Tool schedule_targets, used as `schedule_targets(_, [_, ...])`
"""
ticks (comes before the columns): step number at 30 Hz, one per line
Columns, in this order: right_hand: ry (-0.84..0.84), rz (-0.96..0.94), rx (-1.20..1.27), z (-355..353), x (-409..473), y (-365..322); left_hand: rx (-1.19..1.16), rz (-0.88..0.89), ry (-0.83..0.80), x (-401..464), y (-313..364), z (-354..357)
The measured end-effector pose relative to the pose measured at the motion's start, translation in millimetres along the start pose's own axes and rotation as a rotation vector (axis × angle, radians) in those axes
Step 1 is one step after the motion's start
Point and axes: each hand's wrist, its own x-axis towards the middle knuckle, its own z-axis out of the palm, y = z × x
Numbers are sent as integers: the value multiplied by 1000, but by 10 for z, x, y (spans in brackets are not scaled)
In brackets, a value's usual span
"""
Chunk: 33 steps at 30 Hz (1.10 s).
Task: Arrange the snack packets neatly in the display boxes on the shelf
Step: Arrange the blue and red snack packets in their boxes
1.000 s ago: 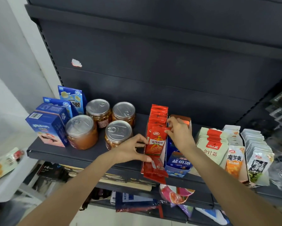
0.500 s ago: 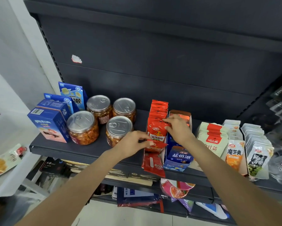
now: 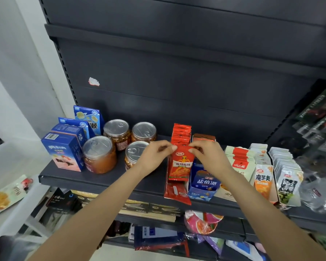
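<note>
Both hands pinch the top edge of one red snack packet (image 3: 181, 162) — the left hand (image 3: 154, 155) at its 10 o'clock corner, the right hand (image 3: 207, 157) at 2 o'clock, fingers curled. The packet stands upright at the front of the red display box (image 3: 177, 193), before a row of red packets (image 3: 181, 133). At 3 o'clock stands the blue box (image 3: 203, 187); another red packet seems to hang over the shelf (image 3: 101, 182) edge.

Even, soft indoor light; wide-angle bending at edges, right and lower corners blurred.
</note>
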Motion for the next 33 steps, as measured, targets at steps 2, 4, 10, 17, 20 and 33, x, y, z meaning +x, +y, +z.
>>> schedule_targets(2, [142, 24, 90, -109, -76, -7, -6, -92, 64, -56, -14, -30])
schedule_targets(4, [265, 58, 244, -239, -150, -17, -37, -255, 126, -94, -31, -72])
schedule_targets(10, [357, 170, 747, -379, -326, -64, -438, -523, 29, -188, 160, -135])
schedule_targets(17, [240, 217, 763, -345, -525, -1, -538, -325, 20, -326, 200, -198])
schedule_targets(20, [107, 309, 1061, -360, -602, 1, -471, -200, 97, -375, 214, -197])
schedule_targets(33, [241, 317, 1042, -149, -721, 57, -303, -29, 123, -421, 99, -124])
